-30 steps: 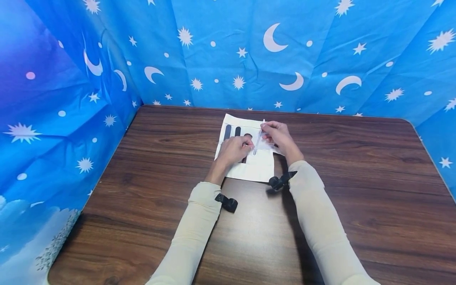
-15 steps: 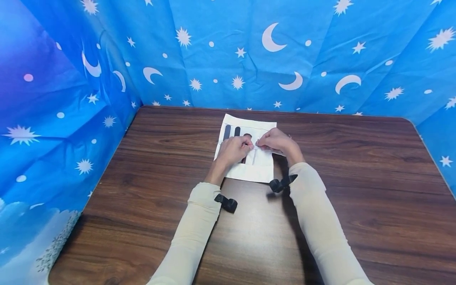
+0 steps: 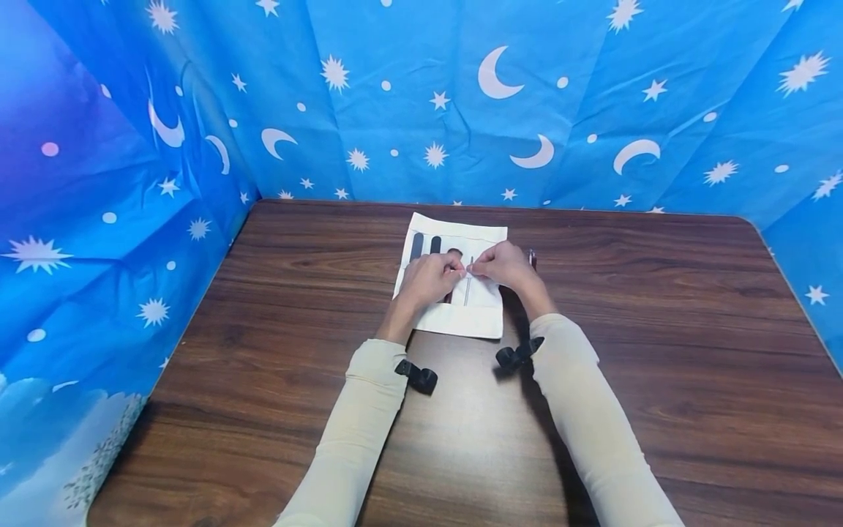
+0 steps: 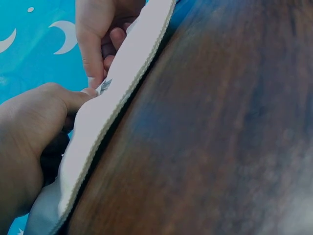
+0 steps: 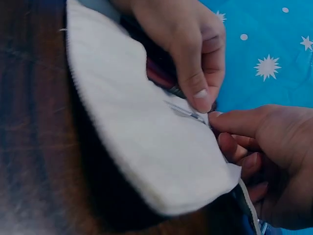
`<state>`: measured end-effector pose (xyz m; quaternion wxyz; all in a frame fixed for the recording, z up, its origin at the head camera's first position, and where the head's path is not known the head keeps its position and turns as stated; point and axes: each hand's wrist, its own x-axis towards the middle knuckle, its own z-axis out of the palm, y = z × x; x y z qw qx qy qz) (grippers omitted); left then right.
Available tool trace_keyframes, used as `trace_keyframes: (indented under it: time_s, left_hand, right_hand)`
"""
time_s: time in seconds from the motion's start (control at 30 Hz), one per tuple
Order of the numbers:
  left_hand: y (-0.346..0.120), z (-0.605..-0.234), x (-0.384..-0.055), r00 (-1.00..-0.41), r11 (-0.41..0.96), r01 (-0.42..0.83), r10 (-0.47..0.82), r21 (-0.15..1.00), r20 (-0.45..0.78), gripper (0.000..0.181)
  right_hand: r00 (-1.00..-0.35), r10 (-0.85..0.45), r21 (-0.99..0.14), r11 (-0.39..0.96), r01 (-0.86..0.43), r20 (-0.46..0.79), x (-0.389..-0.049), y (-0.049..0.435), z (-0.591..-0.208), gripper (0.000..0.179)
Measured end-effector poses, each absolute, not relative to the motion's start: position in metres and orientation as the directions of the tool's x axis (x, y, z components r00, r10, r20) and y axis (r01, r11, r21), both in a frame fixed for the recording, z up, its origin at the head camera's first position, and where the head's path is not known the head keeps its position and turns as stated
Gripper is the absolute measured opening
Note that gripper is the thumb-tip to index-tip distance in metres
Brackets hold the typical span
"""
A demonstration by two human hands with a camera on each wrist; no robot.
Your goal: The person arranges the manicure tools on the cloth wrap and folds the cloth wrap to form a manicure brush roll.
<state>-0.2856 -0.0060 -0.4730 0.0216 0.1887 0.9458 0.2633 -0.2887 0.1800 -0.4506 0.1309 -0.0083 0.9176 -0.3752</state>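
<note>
A white cloth tool roll [image 3: 461,320] with pockets lies on the table under both hands. My left hand [image 3: 429,279] rests over its middle, thumb and forefinger pinching the pocket edge. My right hand [image 3: 506,265] pinches a thin silvery rod [image 3: 467,293] close beside the left fingertips. Its lower length lies along the pocket and a short end shows above the fingers. In the right wrist view the thin rod [image 5: 183,110] lies against the white cloth [image 5: 132,117], both hands' fingertips meeting at one end. The rod's exact kind cannot be told.
Two dark round-ended strips [image 3: 417,246] and a brown-tipped brush-like tool [image 3: 454,252] sit in the roll, left of the rod. A small slim object [image 3: 532,258] shows just beyond the right hand. The brown wooden table [image 3: 296,307] ends at a blue star-patterned cloth [image 3: 395,110].
My right hand has moved down and left, bringing the rod lower along the pocket until its fingertips are next to the left ones. The left hand stays in place.
</note>
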Motion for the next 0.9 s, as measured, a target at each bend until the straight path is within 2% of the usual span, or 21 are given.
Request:
trace_keyframes:
  time_s: [0.1, 0.27, 0.47, 0.63, 0.9]
  left_hand:
    - [-0.005, -0.474, -0.285, -0.928, 0.789, 0.344, 0.367, 0.510, 0.057, 0.014]
    - [-0.003, -0.473, -0.286, -0.928, 0.786, 0.344, 0.366, 0.514, 0.061, 0.014]
    - [0.000, -0.465, -0.283, -0.911, 0.771, 0.395, 0.398, 0.499, 0.107, 0.016]
    - [0.006, -0.464, -0.281, -0.901, 0.766, 0.413, 0.421, 0.493, 0.102, 0.019]
    - [0.007, -0.473, -0.282, -0.901, 0.787, 0.425, 0.415, 0.448, 0.125, 0.019]
  right_hand:
    - [-0.970, -0.126, -0.686, 0.726, 0.053, -0.209, -0.285, 0.182, -0.449, 0.025]
    - [-0.973, -0.172, -0.768, 0.640, 0.011, -0.157, -0.278, 0.203, -0.440, 0.030]
    - [-0.987, -0.119, -0.833, 0.553, 0.020, -0.103, -0.269, 0.249, -0.429, 0.033]
    - [-0.980, -0.066, -0.795, 0.596, 0.111, -0.186, -0.262, 0.272, -0.431, 0.033]
    - [-0.955, -0.013, -0.691, 0.694, 0.205, -0.297, -0.260, 0.269, -0.435, 0.027]
